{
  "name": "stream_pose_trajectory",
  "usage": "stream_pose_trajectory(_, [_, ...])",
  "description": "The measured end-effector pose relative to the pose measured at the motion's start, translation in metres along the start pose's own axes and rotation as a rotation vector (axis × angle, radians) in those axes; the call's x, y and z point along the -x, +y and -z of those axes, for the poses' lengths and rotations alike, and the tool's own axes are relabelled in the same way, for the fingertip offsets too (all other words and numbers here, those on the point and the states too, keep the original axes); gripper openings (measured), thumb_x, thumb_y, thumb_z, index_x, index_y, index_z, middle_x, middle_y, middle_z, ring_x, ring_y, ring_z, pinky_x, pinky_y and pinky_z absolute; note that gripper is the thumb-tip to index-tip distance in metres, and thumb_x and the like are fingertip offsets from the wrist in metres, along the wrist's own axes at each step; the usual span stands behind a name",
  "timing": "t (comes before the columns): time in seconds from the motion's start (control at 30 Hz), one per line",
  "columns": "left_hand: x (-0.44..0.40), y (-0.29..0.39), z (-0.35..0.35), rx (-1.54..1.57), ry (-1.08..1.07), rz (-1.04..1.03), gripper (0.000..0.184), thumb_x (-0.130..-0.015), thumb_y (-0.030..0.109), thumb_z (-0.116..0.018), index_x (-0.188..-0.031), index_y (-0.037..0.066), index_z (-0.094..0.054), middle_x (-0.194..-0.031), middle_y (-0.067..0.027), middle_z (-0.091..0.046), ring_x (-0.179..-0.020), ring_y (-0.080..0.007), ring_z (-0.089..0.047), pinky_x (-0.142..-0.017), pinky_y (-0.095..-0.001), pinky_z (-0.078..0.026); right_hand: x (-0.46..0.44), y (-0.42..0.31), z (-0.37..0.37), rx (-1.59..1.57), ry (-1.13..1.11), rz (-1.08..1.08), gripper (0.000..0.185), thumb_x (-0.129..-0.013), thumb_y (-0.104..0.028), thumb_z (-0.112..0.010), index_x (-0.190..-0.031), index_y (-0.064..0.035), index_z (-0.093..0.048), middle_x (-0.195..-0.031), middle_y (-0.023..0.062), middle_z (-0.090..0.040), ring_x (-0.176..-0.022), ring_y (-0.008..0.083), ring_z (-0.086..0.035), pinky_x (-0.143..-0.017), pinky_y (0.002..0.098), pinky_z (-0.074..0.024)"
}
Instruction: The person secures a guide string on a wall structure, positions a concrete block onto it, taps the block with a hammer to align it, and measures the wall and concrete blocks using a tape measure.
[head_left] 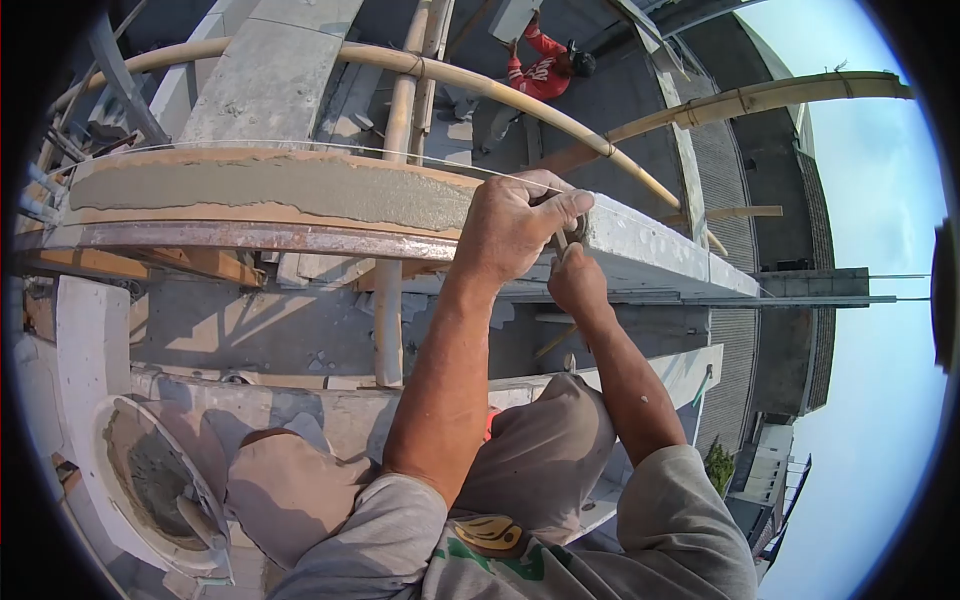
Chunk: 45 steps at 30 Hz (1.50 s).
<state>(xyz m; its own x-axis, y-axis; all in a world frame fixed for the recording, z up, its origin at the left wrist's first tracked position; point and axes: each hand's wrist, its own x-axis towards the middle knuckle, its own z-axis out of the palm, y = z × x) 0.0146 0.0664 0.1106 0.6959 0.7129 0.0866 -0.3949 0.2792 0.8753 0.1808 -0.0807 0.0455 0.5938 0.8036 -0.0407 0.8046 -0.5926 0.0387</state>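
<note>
Closed around a short rod [561, 240], my right hand [578, 283] sits just below my left hand [510, 225], whose fingers are curled in with the thumb pushed forward. Whether that left thumb also pins the cord [430, 160], I can't tell; my own knuckles hide it. The cord runs taut along the wall and over my left fingers. It looks thin and light, limp if slackened and easy to lose between dusty fingertips, so I'd pinch it close to its end. The rod seems small and stiff, probably metal, best gripped low on the shank.

Beside my bent knee [300, 495] stands a tub [188, 455] of grey mix, with a tool lying in it. Past my wrists, mortar [270, 190] is spread along the wall top, soft and ragged at its edges; it would smear if leaned on. Next to my hands is the end of a pale block [645, 240], which looks heavy and rigid, its corners perhaps prone to chipping.

Beyond the wall arches a bamboo pole [500, 92]. Farther down, a person in red [545, 75] has both hands at a pale slab [515, 18]. Off to the right lie a ribbed roof [728, 360] and hazy sky [880, 180].
</note>
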Motion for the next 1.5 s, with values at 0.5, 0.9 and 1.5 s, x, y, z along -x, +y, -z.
stream_pose_trajectory(0.5, [0.006,-0.012,-0.003,0.017,0.045,-0.064,0.034,-0.082,0.034,-0.075,-0.086,0.001,-0.071,-0.062,0.0027,-0.057,-0.053,-0.0029,-0.045,-0.045,-0.0206,-0.032,0.011,-0.018,0.015,-0.013,0.008,-0.025,0.023,-0.089,-0.018,-0.056,-0.093,-0.0004,-0.043,-0.071,0.0276,-0.063,-0.068,0.0473,-0.063,-0.063,0.0549,-0.0481])
stream_pose_trajectory(0.9, [0.001,-0.014,0.000,-0.020,0.065,-0.006,0.035,-0.081,0.037,-0.073,-0.085,0.002,-0.073,-0.070,-0.0059,-0.068,-0.063,-0.0127,-0.061,-0.057,-0.0273,-0.045,0.009,-0.011,0.019,-0.037,0.020,-0.052,0.021,-0.086,-0.016,-0.057,-0.092,0.0002,-0.045,-0.070,0.0281,-0.062,-0.069,0.0479,-0.062,-0.066,0.0550,-0.0491])
stream_pose_trajectory(1.5, [0.010,-0.083,0.015,-0.072,0.055,0.059,0.049,-0.081,0.035,-0.076,-0.109,-0.003,-0.062,-0.082,-0.0009,-0.063,-0.067,-0.0053,-0.052,-0.061,-0.0189,-0.042,0.245,0.129,-0.093,-0.428,-0.301,-0.405,0.029,-0.083,-0.030,-0.065,-0.092,-0.0075,-0.050,-0.073,0.0212,-0.064,-0.070,0.0433,-0.062,-0.062,0.0512,-0.0483])
